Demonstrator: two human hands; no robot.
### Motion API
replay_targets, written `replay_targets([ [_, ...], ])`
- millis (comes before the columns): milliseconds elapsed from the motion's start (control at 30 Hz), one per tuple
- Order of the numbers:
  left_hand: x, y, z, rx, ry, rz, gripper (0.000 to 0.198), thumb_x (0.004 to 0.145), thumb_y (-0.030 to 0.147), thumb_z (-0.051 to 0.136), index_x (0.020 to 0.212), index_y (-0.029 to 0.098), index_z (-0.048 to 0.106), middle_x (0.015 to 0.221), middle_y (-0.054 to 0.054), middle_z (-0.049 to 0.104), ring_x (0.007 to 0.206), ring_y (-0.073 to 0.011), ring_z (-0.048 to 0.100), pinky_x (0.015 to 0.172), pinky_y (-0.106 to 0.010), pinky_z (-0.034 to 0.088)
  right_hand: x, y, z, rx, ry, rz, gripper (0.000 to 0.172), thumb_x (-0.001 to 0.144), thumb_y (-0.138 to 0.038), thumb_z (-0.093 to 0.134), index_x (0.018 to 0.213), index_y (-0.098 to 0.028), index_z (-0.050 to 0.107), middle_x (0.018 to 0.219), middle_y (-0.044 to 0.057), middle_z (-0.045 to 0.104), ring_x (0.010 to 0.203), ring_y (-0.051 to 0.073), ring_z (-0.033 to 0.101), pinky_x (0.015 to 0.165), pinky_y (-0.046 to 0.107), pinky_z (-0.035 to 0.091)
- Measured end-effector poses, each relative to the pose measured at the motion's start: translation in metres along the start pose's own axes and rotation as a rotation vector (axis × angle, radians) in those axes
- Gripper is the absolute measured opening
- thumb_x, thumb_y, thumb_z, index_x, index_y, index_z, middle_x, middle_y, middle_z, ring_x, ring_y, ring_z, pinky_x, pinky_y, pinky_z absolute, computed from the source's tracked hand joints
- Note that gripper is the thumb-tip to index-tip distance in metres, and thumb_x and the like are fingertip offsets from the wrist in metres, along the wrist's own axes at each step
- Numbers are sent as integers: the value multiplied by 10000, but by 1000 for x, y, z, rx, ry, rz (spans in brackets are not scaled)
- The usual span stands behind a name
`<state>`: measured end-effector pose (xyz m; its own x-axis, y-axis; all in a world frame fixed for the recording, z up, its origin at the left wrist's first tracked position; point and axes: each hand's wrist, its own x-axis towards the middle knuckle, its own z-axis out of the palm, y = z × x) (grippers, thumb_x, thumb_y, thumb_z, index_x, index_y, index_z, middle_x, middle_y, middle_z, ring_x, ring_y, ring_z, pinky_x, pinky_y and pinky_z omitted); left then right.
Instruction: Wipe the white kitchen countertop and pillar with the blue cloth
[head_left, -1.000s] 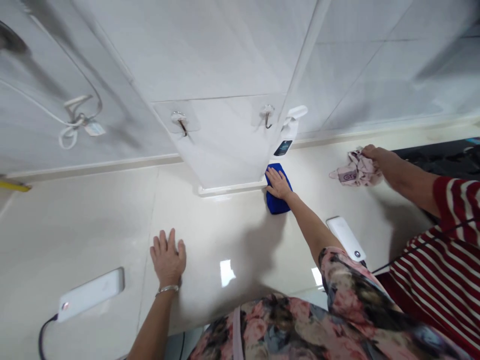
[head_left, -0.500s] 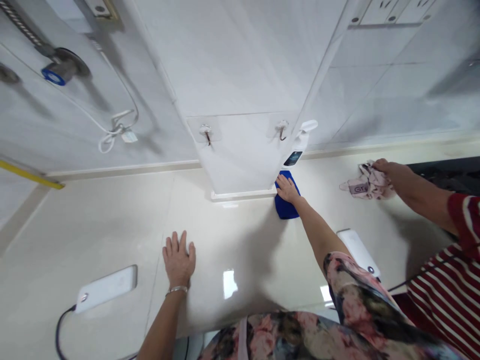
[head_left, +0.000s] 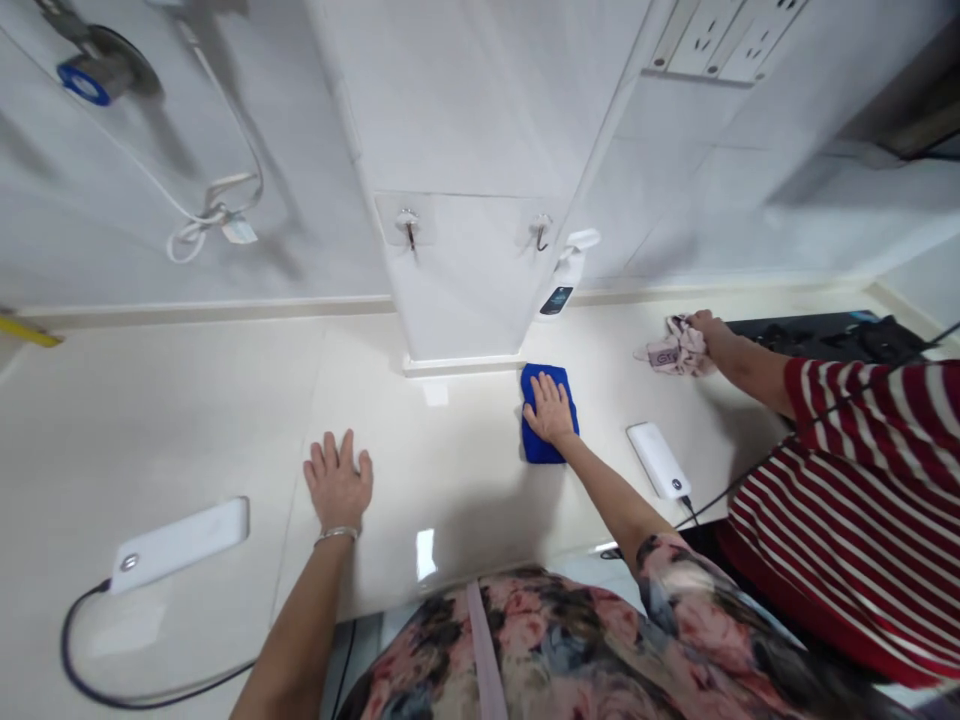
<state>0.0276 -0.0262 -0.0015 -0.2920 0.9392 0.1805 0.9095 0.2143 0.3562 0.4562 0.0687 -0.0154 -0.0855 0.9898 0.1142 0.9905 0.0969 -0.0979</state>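
The person's right hand lies flat on a blue cloth, open with the fingers spread, pressing down without closing around it. The cloth sits on the pale counter near its back edge, just in front of the base of a white pillar. The left hand is also open and flat on the counter, holding nothing, well apart from the cloth, with a metal bracelet on the wrist. A white power bank with a dark cable lies to the left of that hand. Another white power bank lies just beside the right forearm, below a floral sleeve. A spray bottle stands against the pillar, under 2 metal hooks. Toward the right end of the counter, a co-worker's hand, coming from a red-and-white striped sleeve, rests curled on a crumpled pink cloth.
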Motion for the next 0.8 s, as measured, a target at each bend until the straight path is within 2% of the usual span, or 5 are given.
replay_targets([
  [267,1,-1,3,-46,-23,12,642,1041,456,342,1582,130,460,1713,-213,279,1618,-397,117,1281,-651,119,-96,-70,-18,68,-122,-226,712,974,-365,505,1635,-155,342,1733,121,227,1614,284,205,1319,520,149],
  [400,-1,-1,1,-66,-10,43,648,1048,452,336,1592,115,441,1715,-227,261,1612,-424,109,1274,-672,112,-140,-87,-24,95,-136,-323,754,962,-396,560,1644,-179,326,1741,108,207,1618,282,193,1328,513,154],
  [500,-1,1,-2,-61,-21,63,647,1055,440,328,1591,94,436,1714,-241,252,1608,-438,109,1272,-671,117,-163,-85,-26,149,-154,-361,766,962,-412,565,1646,-169,317,1744,120,194,1621,288,175,1331,523,143],
  [600,-1,1,-3,-68,-14,93,631,1056,411,354,1580,71,446,1702,-265,261,1600,-451,123,1262,-682,131,-173,-74,-29,199,-170,-352,765,960,-415,562,1642,-162,325,1742,127,210,1619,286,181,1334,521,132],
  [800,1,-3,2,19,29,111,632,1072,440,309,1590,101,438,1690,-261,289,1594,-448,159,1257,-661,164,-159,-37,-32,192,-119,-206,726,951,-366,544,1624,-160,369,1734,115,245,1615,284,199,1333,521,139],
])
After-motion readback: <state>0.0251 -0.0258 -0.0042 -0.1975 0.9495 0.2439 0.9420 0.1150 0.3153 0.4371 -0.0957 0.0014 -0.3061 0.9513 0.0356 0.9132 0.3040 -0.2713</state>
